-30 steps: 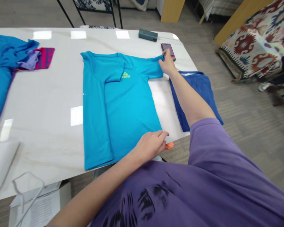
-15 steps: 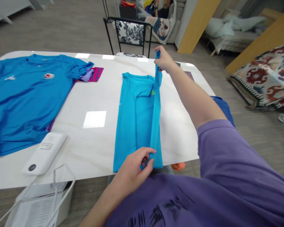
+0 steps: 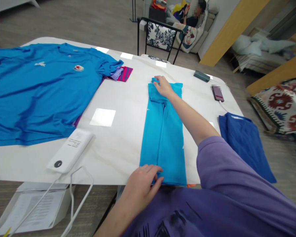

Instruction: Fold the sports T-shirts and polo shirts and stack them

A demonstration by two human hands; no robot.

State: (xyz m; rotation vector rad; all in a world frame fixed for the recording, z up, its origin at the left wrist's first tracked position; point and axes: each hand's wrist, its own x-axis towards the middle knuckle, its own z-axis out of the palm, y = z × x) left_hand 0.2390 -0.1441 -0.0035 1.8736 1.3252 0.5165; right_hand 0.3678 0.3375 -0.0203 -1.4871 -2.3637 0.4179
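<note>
A light blue T-shirt (image 3: 172, 141) lies on the table as a long narrow strip, both sides folded inward so their edges meet along the middle. At its far end, my right hand (image 3: 164, 87) is closed on a bunched bit of sleeve near the collar. My left hand (image 3: 141, 184) is at the near hem, with thumb and fingers curled around the inner edge of the fold; some fingertips are hidden. Further left, a larger blue T-shirt (image 3: 56, 92) with a round badge is spread flat over other clothes, and a striped pink-purple sleeve (image 3: 125, 74) sticks out.
On the white table (image 3: 120, 141) lies a white handheld device (image 3: 70, 151) with a cable. Dark blue folded cloth (image 3: 244, 141) hangs over the right edge, near a phone (image 3: 217, 93) and a dark case (image 3: 201, 76). Beyond are a chair (image 3: 160, 34) and a seated person (image 3: 193, 19).
My right hand has come down and left, laying the right side of the light blue T-shirt over toward the middle. My left hand stays by the hem. The view has shifted right.
</note>
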